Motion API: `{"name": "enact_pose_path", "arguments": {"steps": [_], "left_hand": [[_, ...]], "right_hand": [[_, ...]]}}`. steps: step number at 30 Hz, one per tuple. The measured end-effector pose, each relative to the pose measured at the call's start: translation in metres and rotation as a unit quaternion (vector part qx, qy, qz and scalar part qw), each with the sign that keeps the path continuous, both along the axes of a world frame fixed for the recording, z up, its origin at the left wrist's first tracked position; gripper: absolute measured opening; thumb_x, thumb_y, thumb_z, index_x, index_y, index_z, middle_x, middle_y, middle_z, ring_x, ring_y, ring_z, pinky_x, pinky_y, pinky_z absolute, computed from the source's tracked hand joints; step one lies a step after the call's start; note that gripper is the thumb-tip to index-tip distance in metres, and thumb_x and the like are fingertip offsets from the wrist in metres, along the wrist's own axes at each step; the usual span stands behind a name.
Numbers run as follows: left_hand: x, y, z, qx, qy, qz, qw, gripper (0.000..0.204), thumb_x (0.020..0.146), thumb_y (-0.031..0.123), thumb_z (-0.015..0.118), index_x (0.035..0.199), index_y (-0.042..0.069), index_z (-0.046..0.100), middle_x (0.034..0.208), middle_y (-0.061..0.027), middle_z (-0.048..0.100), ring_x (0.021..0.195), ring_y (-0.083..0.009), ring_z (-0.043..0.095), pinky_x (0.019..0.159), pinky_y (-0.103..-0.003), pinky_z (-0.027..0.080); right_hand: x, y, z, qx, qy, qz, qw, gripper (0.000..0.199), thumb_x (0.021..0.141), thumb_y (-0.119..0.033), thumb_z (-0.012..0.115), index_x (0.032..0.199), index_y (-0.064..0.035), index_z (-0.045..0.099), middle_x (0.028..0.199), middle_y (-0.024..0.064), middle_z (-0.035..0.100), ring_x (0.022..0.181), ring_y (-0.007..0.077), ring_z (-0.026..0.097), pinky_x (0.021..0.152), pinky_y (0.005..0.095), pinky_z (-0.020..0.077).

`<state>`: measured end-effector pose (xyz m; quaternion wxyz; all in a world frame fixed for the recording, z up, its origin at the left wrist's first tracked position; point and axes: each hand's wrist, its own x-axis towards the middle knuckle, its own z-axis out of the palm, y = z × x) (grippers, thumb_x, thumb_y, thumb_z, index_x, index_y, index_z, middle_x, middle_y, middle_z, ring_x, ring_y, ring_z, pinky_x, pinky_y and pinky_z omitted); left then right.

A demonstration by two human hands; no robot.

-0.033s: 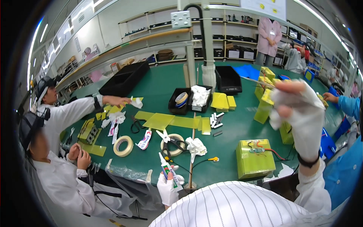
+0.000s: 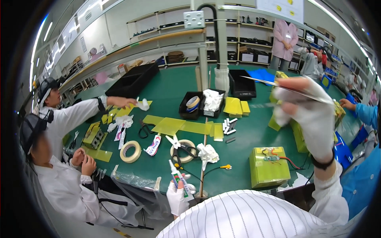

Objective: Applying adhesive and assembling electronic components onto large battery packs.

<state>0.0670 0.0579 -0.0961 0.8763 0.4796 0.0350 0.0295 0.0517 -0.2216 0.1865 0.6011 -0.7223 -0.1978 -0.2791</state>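
My left hand, in a white glove, grips a white tube with a green and red label at the near edge of the green table. My right hand, also gloved and wearing a black wrist strap, is raised high on the right. It pinches a thin flat sheet seen edge-on. Below it on the table stands a yellow-green wrapped block with red and black wires on top.
Scissors lie on a tape roll next to a crumpled white cloth. Another tape roll, yellow sheets and black trays fill the middle. Two co-workers sit left, one reaching a hand. A blue sleeve enters at right.
My right hand has shifted slightly left, and the thin sheet now shows edge-on in its fingers. My left hand and the tube stay put.
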Motion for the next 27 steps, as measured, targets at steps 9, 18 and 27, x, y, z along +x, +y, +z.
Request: {"name": "enact_pose_path", "arguments": {"steps": [9,18,27], "left_hand": [[0.032,0.014,-0.033,-0.061,0.069,-0.089,0.992,0.035,0.098,0.017,0.056,0.126,-0.001,0.05,0.11,-0.0164,0.064,0.075,-0.018,0.065,0.068,-0.03,0.054],[0.052,0.024,-0.102,0.013,0.038,-0.123,0.992,0.044,0.098,0.03,0.052,0.132,0.004,0.042,0.107,-0.017,0.063,0.074,-0.0243,0.067,0.062,-0.039,0.058],[-0.008,-0.025,-0.024,-0.083,0.007,-0.107,0.991,0.039,0.095,0.018,0.061,0.126,-0.002,0.051,0.111,-0.0147,0.064,0.09,-0.0169,0.064,0.079,-0.03,0.054]], "right_hand": [[0.233,0.065,-0.145,-0.503,-0.079,0.028,0.86,0.029,0.083,0.001,0.057,0.11,-0.0072,0.065,0.095,0.0178,0.065,0.09,0.0341,0.064,0.078,0.0392,0.0513],[0.298,0.068,-0.184,-0.496,-0.04,-0.125,0.858,0.067,0.08,0.005,0.057,0.142,-0.0123,0.04,0.108,0.0189,0.061,0.098,0.0377,0.06,0.083,0.044,0.0487],[0.129,0.033,-0.115,-0.423,0.051,0.105,0.898,0.02,0.082,-0.012,0.069,0.1,-0.0039,0.066,0.092,0.0145,0.065,0.086,0.0317,0.064,0.076,0.0367,0.0519]]}}
